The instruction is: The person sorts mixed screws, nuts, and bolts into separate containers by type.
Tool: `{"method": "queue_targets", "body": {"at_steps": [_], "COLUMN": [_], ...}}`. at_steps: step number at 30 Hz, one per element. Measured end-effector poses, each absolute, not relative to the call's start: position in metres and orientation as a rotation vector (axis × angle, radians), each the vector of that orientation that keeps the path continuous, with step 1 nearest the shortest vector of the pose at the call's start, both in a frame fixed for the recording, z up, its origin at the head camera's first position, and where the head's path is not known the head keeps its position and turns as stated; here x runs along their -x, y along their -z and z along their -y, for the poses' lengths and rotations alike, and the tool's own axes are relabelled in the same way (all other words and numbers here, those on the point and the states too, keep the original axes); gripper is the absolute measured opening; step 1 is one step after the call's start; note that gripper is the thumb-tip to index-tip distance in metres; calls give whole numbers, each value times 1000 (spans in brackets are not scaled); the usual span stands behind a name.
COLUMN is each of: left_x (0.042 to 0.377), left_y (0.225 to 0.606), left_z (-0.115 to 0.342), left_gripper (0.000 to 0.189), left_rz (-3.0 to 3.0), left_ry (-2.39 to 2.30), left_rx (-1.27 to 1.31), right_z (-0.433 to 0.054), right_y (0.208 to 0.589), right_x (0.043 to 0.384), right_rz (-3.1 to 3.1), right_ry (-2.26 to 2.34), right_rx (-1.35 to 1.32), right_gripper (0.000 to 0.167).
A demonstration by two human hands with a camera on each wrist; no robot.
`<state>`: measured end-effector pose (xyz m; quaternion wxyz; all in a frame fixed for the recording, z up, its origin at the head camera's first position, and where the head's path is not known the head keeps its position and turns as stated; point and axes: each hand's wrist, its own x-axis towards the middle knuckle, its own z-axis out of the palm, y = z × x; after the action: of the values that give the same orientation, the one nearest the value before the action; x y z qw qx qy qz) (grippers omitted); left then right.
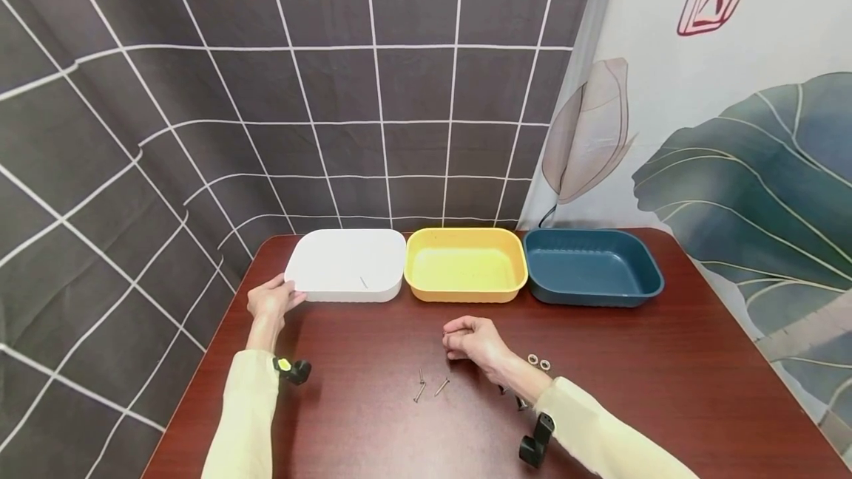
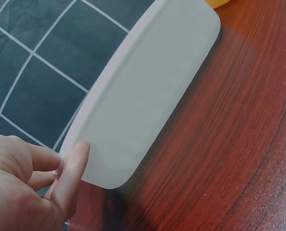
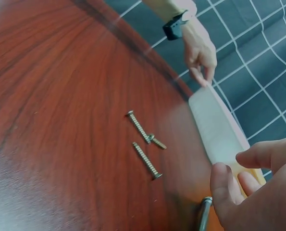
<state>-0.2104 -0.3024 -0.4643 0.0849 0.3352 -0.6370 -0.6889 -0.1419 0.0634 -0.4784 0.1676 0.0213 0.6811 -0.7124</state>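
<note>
My left hand grips the near left corner of a white plastic bin, its thumb against the outer wall and fingers at the rim, as the left wrist view also shows. A thin screw lies inside that bin. Over the table, in front of the yellow bin, hovers my right hand with loosely bent fingers. The right wrist view shows a gap between its thumb and fingers, nothing visible in it. Three screws lie on the table near this hand. A metal bolt shows partly beneath it.
A dark blue bin stands right of the yellow one, completing a row along the table's back edge. Two nuts lie beyond my right wrist. Bolts are partly hidden under the right forearm. A grey checked curtain hangs behind.
</note>
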Motion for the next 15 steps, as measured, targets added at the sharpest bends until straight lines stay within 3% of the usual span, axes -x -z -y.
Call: {"method": "queue_targets", "body": {"at_steps": [15], "left_x": [211], "left_y": [466], "left_z": [303], "left_gripper": [51], "left_rz": [1901], "left_ry": [2046], "left_rx": [-1006], "right_z": [-73], "right_y": [496], "right_x": [121], "right_rz": [-1943], "right_ry": [1955], "right_rx": [64], "right_gripper": [24]}}
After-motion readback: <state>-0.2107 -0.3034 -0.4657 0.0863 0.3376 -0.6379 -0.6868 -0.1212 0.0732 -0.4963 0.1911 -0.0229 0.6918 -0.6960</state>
